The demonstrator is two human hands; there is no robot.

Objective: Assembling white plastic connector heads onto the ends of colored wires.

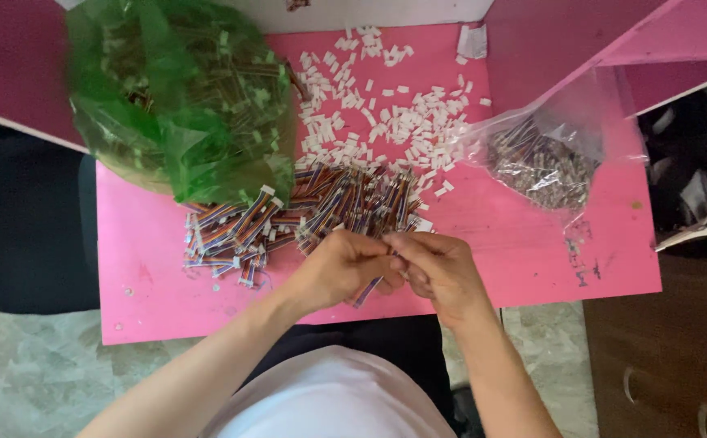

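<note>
Both hands meet at the near edge of the pink desk (150,276), directly in front of the person. The left hand (341,268) and the right hand (442,272) touch at the fingertips, and each has its grip pinched on the same short multicoloured wire lead (367,292), whose free end hangs down and to the left below the left palm. The exact finger placement on the lead is hidden by the knuckles.

Just beyond the hands lies a pile of wire leads (288,215) of the same kind, striped in many colours with small white end pieces, spread from the left of the desk to its middle. Behind that pile, white plastic connector housings (386,113) are scattered loose across the middle and far part of the desk.

A green plastic bag (179,97) sits at the far left, bulging, its lower edge resting on the pile of leads; it holds more leads. A clear plastic bag (544,158) lies at the right, open and partly filled with small dark parts too small to identify. The two bags are well apart, with the white housings between them.
</note>
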